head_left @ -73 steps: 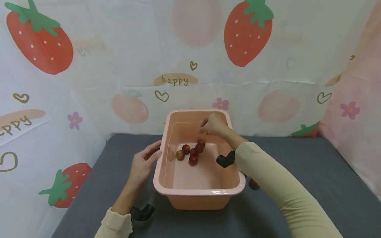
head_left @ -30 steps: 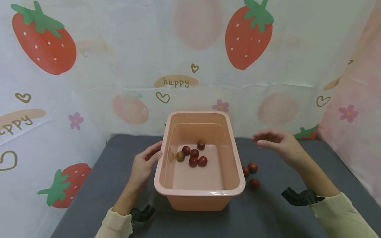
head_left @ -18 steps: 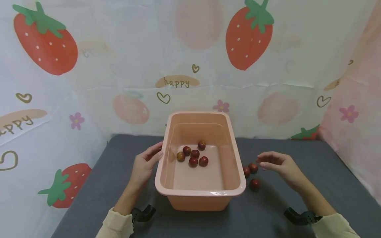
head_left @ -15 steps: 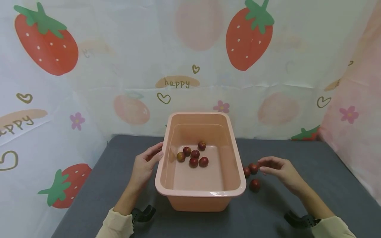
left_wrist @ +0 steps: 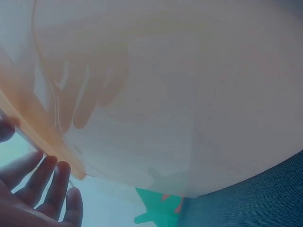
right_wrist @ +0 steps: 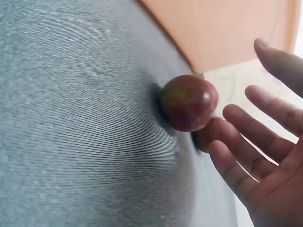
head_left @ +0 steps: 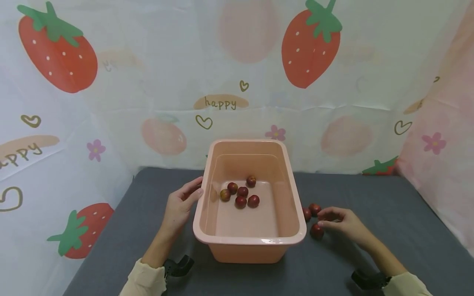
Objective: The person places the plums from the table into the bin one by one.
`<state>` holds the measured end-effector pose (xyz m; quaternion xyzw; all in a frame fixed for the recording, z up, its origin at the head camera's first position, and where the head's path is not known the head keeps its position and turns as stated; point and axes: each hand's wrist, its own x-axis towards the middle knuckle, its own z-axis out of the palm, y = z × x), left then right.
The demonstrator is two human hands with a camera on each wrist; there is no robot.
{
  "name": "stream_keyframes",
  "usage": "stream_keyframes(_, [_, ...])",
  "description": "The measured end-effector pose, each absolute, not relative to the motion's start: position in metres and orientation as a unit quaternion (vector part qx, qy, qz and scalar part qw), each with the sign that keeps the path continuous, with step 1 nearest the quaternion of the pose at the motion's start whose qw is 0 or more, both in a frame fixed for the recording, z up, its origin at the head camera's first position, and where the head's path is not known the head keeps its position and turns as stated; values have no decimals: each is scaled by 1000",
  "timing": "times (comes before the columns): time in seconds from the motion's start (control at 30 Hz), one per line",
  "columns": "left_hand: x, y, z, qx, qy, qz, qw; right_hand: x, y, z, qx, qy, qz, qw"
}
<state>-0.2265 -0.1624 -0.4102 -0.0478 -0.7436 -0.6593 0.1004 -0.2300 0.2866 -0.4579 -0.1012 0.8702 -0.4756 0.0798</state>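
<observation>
A strawberry-printed backdrop (head_left: 166, 61) hangs behind a table (head_left: 389, 213) spread with dark grey cloth. On the table sits a peach-coloured tub (head_left: 249, 239). Read it as the centre of a clock, twelve towards the backdrop: the left hand (head_left: 177, 207) is at nine, fingers loosely extended against the rim, seemingly steadying it rather than clenching. The right hand (head_left: 344, 224) is between three and four, fingers gently bent and apart, grasping nothing.

Six round, mostly dark red fruits (head_left: 240, 202) lie on the tub's floor. Outside it are three more: a side-by-side pair (head_left: 314, 209) around three o'clock, and a single fruit (head_left: 317, 231) towards four, by the right thumb. The step in hand looks like a reach for that single fruit; the next move probably calls for closing thumb and fingertips round it without setting the pair rolling.

Only the head view shows the fruits inside the tub, yet it cannot settle whether the thumb touches the single fruit. The right wrist view reveals a bare palm and a greenish patch on the foremost fruit. The left wrist view alone shows the hand's reflection in the tub's glossy wall.
</observation>
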Motion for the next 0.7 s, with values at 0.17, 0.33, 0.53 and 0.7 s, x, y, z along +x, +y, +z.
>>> stream_keyframes(0.17, [-226, -163, -410, -46, -742, -662, 98, -231, 282, -464, -116, 875, -462, 84])
stream_keyframes(0.33, [-225, -163, -409, -41, -742, -662, 93, -230, 279, -467, -128, 879, -450, 95])
stream_keyframes(0.53, [-225, -163, -409, -43, -739, -666, 92, -231, 279, -473, -147, 874, -452, 104])
stream_keyframes(0.7, [-225, -163, -409, -45, -739, -666, 92, -233, 281, -477, -163, 870, -451, 110])
